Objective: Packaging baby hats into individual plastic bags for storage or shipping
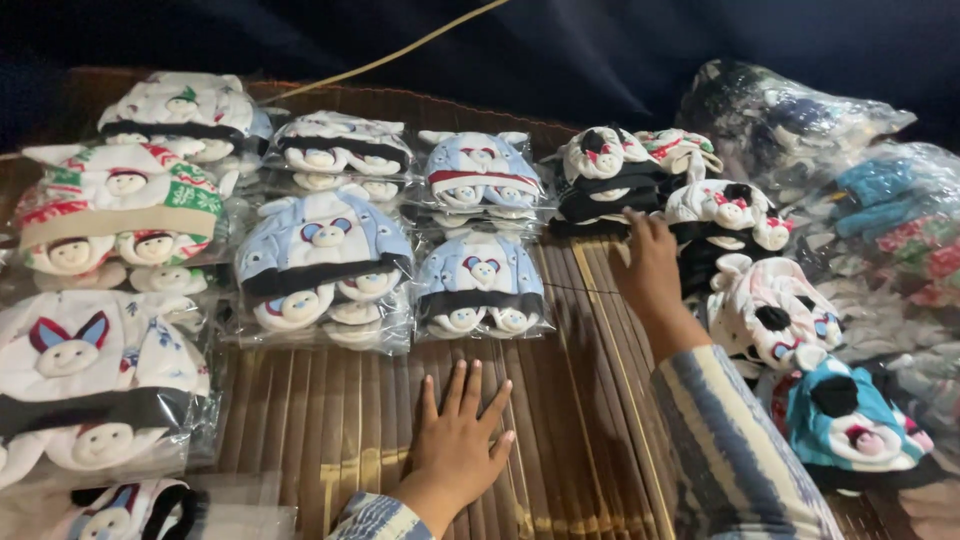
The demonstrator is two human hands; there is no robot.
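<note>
My left hand [455,440] lies flat with fingers spread on the brown slatted mat [330,420], holding nothing, just below a clear-bagged blue and white baby hat set [480,285]. My right hand [650,265], in a blue and white striped sleeve, reaches forward and touches the edge of a black and white hat set [605,175] at the back right. Whether its fingers grip that set is hidden by the back of the hand.
Rows of bagged hat and bootie sets cover the mat: white and red ones [110,210] at left, blue ones [320,255] in the middle. Loose hats [775,300] and a teal one [850,420] pile at right beside large plastic bags [870,200]. A yellow cord [400,50] crosses behind.
</note>
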